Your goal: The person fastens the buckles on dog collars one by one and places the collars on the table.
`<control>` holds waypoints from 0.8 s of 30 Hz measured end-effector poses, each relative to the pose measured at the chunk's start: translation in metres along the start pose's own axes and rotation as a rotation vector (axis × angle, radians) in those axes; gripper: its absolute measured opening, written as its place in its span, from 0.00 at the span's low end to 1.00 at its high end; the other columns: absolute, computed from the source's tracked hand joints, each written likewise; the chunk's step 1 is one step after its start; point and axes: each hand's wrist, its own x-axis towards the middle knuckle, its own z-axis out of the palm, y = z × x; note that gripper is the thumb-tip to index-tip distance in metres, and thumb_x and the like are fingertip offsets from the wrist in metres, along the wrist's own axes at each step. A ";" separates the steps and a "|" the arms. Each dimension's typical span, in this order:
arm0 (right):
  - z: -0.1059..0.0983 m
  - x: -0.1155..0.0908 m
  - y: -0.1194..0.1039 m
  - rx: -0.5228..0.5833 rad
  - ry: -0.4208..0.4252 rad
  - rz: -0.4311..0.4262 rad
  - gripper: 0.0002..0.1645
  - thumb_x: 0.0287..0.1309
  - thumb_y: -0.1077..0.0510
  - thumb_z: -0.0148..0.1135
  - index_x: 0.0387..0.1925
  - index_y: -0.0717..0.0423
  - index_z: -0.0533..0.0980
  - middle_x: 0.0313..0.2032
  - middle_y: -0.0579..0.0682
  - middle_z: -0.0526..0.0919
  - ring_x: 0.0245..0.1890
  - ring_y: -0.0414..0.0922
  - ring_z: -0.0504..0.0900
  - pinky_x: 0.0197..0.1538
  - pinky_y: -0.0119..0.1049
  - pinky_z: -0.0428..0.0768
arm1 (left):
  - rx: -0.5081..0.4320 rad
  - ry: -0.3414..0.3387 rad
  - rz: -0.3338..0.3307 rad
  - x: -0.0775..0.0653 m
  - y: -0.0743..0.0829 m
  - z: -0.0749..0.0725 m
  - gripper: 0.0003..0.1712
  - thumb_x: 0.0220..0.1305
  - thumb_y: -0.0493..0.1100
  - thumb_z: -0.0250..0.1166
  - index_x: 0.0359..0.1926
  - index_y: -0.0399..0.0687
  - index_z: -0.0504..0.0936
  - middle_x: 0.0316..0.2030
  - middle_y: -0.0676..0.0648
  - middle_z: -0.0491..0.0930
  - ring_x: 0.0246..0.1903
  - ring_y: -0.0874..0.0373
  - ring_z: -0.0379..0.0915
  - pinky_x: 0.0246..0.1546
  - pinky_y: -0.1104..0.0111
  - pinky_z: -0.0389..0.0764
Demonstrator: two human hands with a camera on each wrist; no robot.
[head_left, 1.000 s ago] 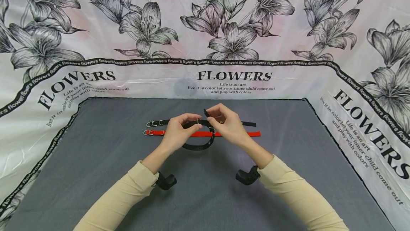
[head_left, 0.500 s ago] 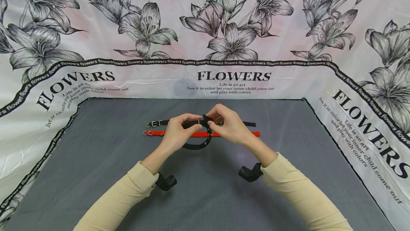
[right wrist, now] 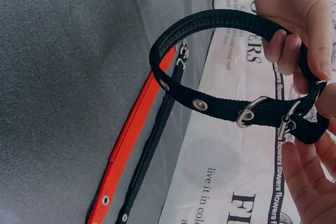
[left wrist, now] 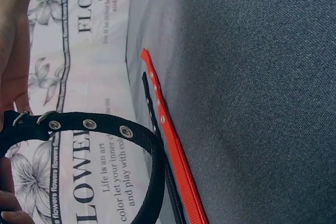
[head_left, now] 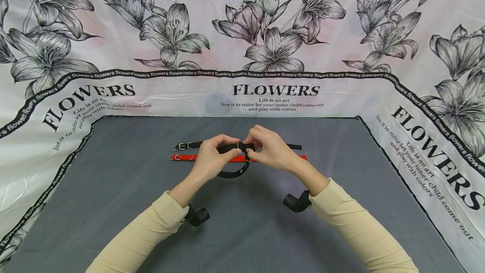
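Note:
Both hands hold a black pet collar (head_left: 234, 175), bent into a loop above the table. My left hand (head_left: 212, 157) grips the band between thumb and fingers, left of the buckle (right wrist: 286, 121). Opposite it, my right hand (head_left: 272, 150) pinches the strap end by the buckle. The right wrist view shows the strap folded back at the buckle, with a metal D-ring (right wrist: 245, 114) beside it. Metal eyelets (left wrist: 90, 124) line the band in the left wrist view. Fingers partly hide the strap tip.
Behind the hands, a red collar (head_left: 183, 157) and another black collar (head_left: 194, 144) lie flat and parallel on the grey cloth (head_left: 242, 231). A flower-printed white sheet (head_left: 170, 92) rises at the back and sides. Black wrist cameras (head_left: 297, 201) stick out below the cuffs.
The strap tip, standing up between my right fingers earlier, is now folded down by the buckle. The right hand has shifted slightly; the left has barely moved.

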 end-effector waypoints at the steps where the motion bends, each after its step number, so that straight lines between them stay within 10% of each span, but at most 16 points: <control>1: 0.001 0.000 0.000 -0.007 -0.002 0.001 0.08 0.51 0.65 0.61 0.33 0.51 0.74 0.32 0.43 0.72 0.29 0.40 0.72 0.31 0.32 0.76 | 0.003 0.001 -0.001 0.000 0.000 0.000 0.14 0.53 0.43 0.69 0.43 0.52 0.82 0.37 0.52 0.82 0.35 0.61 0.76 0.31 0.66 0.79; 24: 0.010 -0.011 0.005 0.114 0.105 0.057 0.09 0.58 0.62 0.59 0.42 0.54 0.73 0.38 0.45 0.78 0.36 0.38 0.78 0.41 0.41 0.79 | -0.052 -0.007 -0.034 0.000 -0.004 -0.001 0.10 0.54 0.45 0.69 0.39 0.54 0.81 0.34 0.52 0.81 0.32 0.59 0.77 0.31 0.63 0.79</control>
